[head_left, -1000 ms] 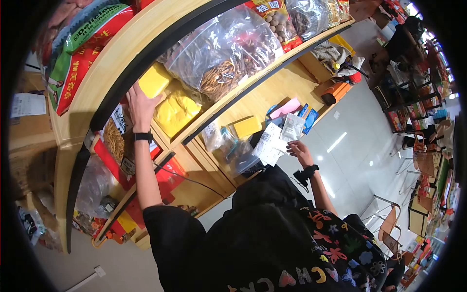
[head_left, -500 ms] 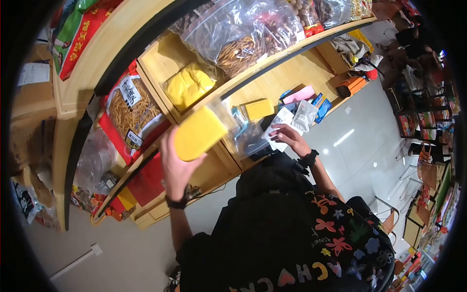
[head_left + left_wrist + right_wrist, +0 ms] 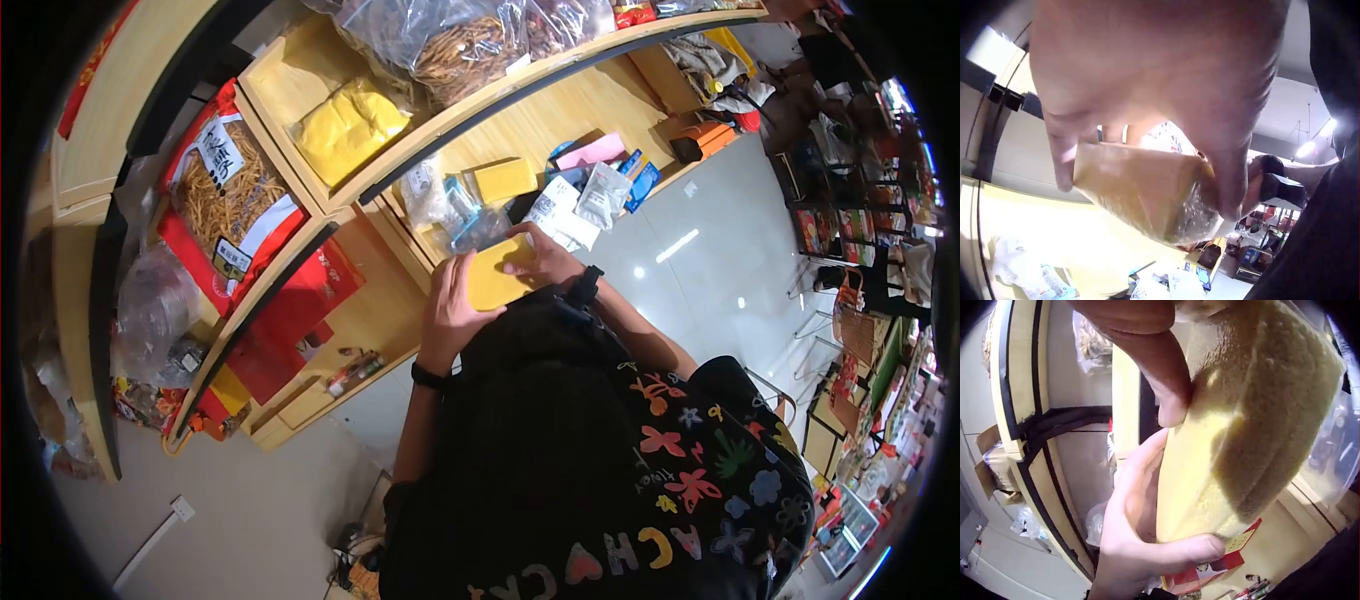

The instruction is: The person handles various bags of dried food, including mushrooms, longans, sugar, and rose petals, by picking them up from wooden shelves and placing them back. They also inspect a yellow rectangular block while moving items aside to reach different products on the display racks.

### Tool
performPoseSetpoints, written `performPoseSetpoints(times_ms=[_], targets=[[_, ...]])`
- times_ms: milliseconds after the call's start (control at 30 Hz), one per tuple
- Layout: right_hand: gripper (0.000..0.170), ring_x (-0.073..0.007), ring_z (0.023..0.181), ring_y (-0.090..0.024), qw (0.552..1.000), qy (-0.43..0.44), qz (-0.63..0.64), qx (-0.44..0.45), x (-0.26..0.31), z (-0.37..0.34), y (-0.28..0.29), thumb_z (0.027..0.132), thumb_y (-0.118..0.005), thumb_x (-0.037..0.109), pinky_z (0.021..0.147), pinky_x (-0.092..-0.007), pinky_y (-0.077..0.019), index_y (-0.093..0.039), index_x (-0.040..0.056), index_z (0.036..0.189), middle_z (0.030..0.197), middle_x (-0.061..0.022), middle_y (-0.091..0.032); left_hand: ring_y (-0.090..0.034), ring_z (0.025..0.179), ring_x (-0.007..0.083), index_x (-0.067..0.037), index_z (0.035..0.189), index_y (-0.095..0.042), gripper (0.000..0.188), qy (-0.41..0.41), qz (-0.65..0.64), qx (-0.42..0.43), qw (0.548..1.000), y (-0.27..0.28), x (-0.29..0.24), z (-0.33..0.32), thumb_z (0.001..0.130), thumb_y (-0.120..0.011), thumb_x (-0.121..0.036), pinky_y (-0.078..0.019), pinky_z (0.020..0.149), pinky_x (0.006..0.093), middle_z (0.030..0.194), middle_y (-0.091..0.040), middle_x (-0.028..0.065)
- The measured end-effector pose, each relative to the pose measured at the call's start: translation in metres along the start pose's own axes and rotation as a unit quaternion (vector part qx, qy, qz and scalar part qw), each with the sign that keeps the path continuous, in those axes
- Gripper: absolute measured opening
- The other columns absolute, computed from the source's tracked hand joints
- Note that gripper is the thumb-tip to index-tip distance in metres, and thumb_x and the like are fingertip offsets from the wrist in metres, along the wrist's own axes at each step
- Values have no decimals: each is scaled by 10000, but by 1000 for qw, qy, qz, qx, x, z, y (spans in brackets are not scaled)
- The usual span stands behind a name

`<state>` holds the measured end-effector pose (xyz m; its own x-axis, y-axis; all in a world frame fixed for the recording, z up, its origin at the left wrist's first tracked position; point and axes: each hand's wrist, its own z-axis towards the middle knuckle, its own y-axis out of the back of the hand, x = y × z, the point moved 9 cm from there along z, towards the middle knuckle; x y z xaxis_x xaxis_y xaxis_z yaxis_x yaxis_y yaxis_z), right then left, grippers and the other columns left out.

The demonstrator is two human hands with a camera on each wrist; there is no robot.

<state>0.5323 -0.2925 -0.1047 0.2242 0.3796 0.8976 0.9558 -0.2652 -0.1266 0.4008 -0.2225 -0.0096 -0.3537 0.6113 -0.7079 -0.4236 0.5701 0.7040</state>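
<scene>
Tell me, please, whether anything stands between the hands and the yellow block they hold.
Nothing visible stands in the way: the left hand and right hand both grip the yellow block, which looks film-wrapped.

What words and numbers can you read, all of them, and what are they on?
"C", "H": big letters on the black top; its other writing isn't clear enough.
Red bag: Chinese writing on its labels, too blurred to read surely.
White paper: print too small to read.
Yellow block: no writing I can see.
I see no readable numbers.
</scene>
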Motion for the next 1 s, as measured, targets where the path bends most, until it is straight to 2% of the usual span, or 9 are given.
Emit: performPoseSetpoints(times_ms=[167, 300, 333, 467, 533, 633, 733, 800, 1000], targets=[[598, -201, 847, -628, 991, -19, -65, -115, -51, 8, 41, 714, -807, 260, 723, -326, -512, -466, 66, 1165, 968, -126, -639, -316, 1316, 348, -57, 1409, -289, 912, 25, 29, 100, 994, -57, 34, 9, 671, -793, -240, -285, 1094, 410, 1410, -353, 180], [587, -210, 862, -641, 975, -45, -115, -184, -85, 26, 79, 692, -808, 230, 751, -339, -524, -476, 54, 1143, 932, -134, -648, -292, 1335, 363, -48, 1406, -304, 785, 89, 32, 97, 991, -88, 78, 2, 774, -705, -287, -278, 1096, 410, 1454, -312, 182], [584, -201, 837, -646, 962, 19, -163, -218, -80, 34, 90, 683, -816, 216, 732, -339, -532, -482, 56, 1135, 907, -121, -654, -292, 1335, 363, -48, 1406, -304, 785, 90, 32, 102, 990, -91, 82, 0, 774, -705, -287, -278, 1096, 410, 1454, -312, 182], [599, -182, 789, -648, 960, -58, -91, -257, -87, 55, 125, 668, -840, 217, 667, -330, -546, -490, 50, 1125, 901, -116, -657, -430, 1240, 352, -19, 1335, -411, 667, 142, 41, 169, 975, -99, 102, -17, 819, -648, -371, -357, 1031, 407, 1328, -474, 203], [619, -187, 756, -651, 958, -15, -88, -271, -110, 85, 148, 654, -856, 237, 613, -335, -553, -494, 67, 1127, 872, -117, -656, -493, 1180, 344, -5, 1310, -430, 640, 183, 38, 222, 957, -107, 115, -36, 836, -632, -385, -411, 975, 414, 1303, -503, 192], [587, -201, 746, -659, 961, -41, -38, -272, -122, 115, 163, 674, -842, 187, 599, -345, -557, -495, 84, 1135, 877, -124, -659, -504, 1173, 336, 8, 1310, -431, 649, 220, 55, 269, 936, -111, 126, -59, 843, -620, -401, -414, 970, 412, 1267, -534, 195], [591, -215, 767, -667, 965, -38, -36, -258, -108, 139, 160, 674, -838, 192, 636, -349, -555, -500, 82, 1145, 900, -133, -661, -507, 1166, 348, 10, 1296, -446, 625, 248, 8, 261, 933, -118, 134, -76, 853, -611, -399, -417, 965, 422, 1255, -540, 205], [614, -209, 835, -660, 953, -47, -166, -249, -90, 153, 158, 665, -833, 247, 711, -324, -537, -506, 58, 1149, 935, -136, -662, -510, 1161, 352, 9, 1287, -455, 610, 232, -1, 243, 942, -123, 138, -84, 859, -604, -399, -418, 963, 422, 1244, -544, 212], [655, -224, 908, -642, 963, -99, -116, -220, -129, 205, 152, 641, -848, 275, 791, -328, -516, -512, 72, 1166, 997, -146, -655, -524, 1131, 365, 4, 1259, -480, 562, 242, -6, 217, 946, -112, 124, -85, 876, -576, -396, -426, 953, 415, 1210, -557, 226]])
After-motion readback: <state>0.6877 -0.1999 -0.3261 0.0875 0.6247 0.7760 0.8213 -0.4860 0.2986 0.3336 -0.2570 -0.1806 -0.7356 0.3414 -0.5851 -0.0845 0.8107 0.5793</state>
